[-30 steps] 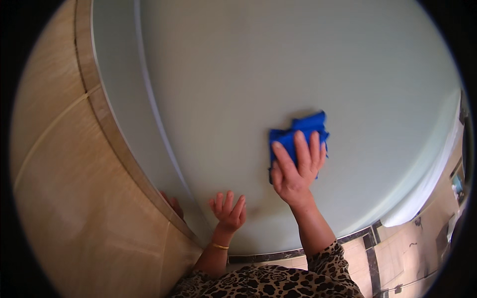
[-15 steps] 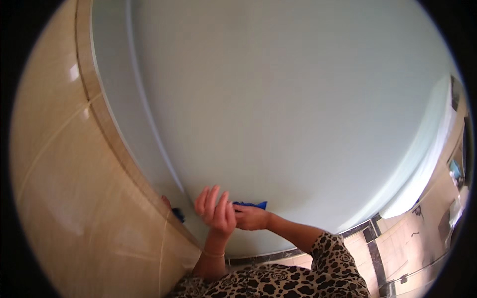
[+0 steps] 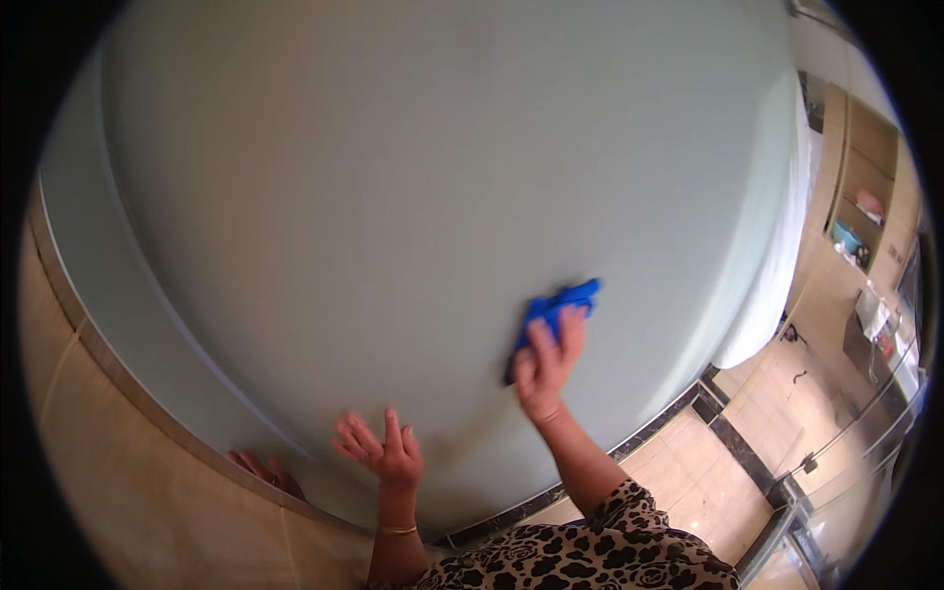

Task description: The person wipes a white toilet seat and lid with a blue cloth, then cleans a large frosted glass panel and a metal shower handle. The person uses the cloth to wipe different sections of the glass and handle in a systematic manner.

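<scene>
A blue cloth [image 3: 557, 307] is pressed against a large frosted glass panel [image 3: 393, 197] by my right hand [image 3: 547, 372]. The fingers of that hand lie over the cloth, whose upper end sticks out beyond them. To the lower left, my left hand [image 3: 382, 444] is raised in front of the same glass with its fingers apart and nothing in it. A bracelet circles the left wrist. Whether the left fingertips touch the glass I cannot tell.
Beige tiled wall [image 3: 108, 413] borders the glass on the left, where a faint hand reflection shows. Along the right edge hangs a white cloth [image 3: 777, 305]. Beyond are tiled floor with dark strips [image 3: 737, 452], wooden shelves [image 3: 865, 167] and a cluttered counter [image 3: 875, 334].
My right hand has moved up and to the right with the blue cloth, away from my left hand. The left hand is slightly lower and farther left. The view has turned right.
</scene>
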Demonstrator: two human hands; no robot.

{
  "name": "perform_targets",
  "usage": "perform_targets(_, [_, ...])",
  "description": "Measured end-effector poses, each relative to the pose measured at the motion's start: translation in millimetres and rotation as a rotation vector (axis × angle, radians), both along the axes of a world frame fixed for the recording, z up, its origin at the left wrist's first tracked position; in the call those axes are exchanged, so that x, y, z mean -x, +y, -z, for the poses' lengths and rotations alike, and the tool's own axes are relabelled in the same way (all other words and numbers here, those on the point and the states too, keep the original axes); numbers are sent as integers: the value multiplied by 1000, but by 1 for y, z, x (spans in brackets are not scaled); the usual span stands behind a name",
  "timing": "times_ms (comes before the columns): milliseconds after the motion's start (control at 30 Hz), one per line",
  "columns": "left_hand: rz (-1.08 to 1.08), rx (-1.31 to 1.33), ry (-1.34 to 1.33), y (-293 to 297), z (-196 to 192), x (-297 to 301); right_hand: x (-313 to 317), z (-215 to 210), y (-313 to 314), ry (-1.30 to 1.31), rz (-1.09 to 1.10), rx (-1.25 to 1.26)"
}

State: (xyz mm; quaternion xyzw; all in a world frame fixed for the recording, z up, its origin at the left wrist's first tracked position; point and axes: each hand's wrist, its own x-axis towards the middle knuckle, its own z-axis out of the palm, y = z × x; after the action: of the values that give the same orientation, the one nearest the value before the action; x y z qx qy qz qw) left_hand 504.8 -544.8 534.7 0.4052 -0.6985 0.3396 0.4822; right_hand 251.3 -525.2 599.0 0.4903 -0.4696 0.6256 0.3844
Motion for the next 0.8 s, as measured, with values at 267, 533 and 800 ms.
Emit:
perform_targets(267, [-35,6,-63,2,3,-14,13,-51,-2,329,-82,-14])
perform_targets(533, [-26,19,-33,3,4,-3,58,33,-1,-322,23,15])
perform_targets(800, [0,-45,13,-4,10,-12,-68,92,18,546,-236,-316])
